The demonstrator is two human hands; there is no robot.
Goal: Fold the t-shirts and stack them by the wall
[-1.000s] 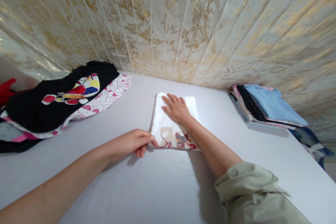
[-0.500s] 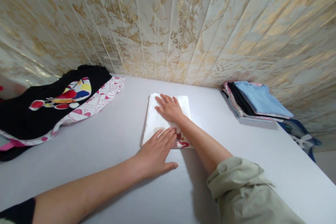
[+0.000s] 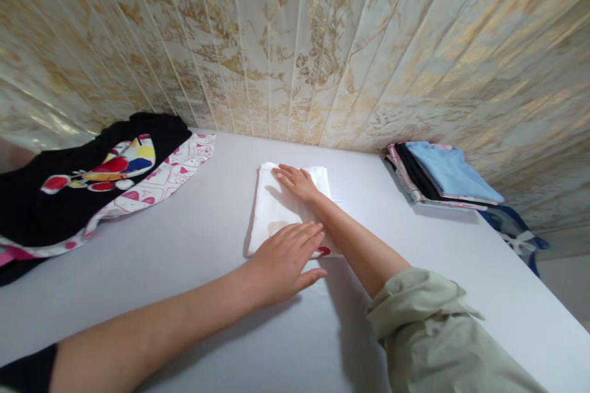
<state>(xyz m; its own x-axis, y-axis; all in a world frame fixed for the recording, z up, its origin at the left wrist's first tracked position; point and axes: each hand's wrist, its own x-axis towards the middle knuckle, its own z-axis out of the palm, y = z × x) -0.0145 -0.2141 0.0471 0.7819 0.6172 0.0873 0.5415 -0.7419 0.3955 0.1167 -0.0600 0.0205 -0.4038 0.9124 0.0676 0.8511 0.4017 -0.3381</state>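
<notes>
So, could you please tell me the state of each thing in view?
white printed shirt: folded, lying flat, both hands on it.
left hand: open, palm down on its near end.
right hand: open, flat on its far end.
black printed garment: unfolded, spread over a pink-patterned cloth.
stack of clothes: folded, light blue on top.

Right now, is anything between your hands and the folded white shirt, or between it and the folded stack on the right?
Nothing visible. Both the left hand and right hand lie flat on the folded white shirt, and the table between it and the folded stack shows no object.
</notes>
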